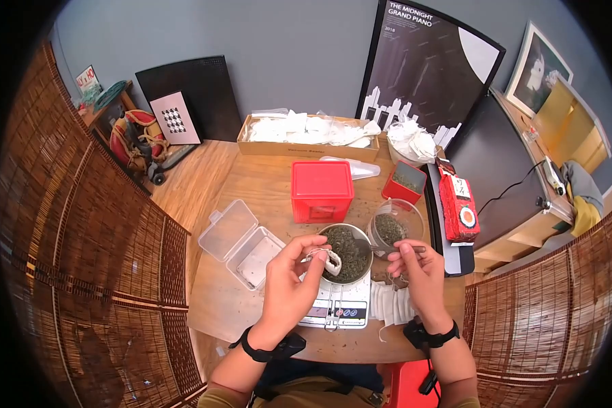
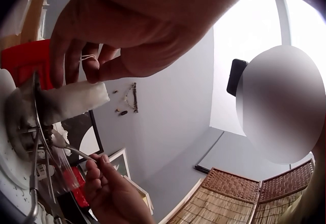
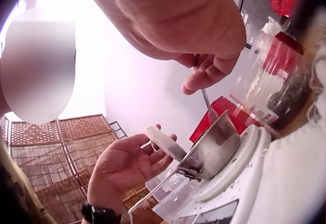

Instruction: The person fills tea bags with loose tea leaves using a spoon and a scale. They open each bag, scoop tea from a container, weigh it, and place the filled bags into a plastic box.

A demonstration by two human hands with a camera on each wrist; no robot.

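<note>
My left hand (image 1: 289, 289) pinches a small white drawstring bag (image 2: 76, 101), its string looped by the fingers. The bag's round mouth faces up over a metal pan (image 3: 219, 145) of dried green leaves (image 1: 350, 272). With curled fingers, my right hand (image 1: 425, 275) grips the handle of a metal spoon (image 3: 206, 99) on the pan's right. The spoon's bowl dips towards the leaves inside the rim. Beneath the pan is a white kitchen scale (image 1: 350, 321), with the pan's wire handle reaching over its front.
Right of the pan stand a clear tub (image 1: 415, 221) of leaves and a red tin (image 1: 402, 194). Several white bags (image 1: 391, 304) lie beside the scale. A red canister (image 1: 321, 190) is behind, an opened plastic box (image 1: 251, 262) at left, a long carton (image 1: 306, 147) at the back.
</note>
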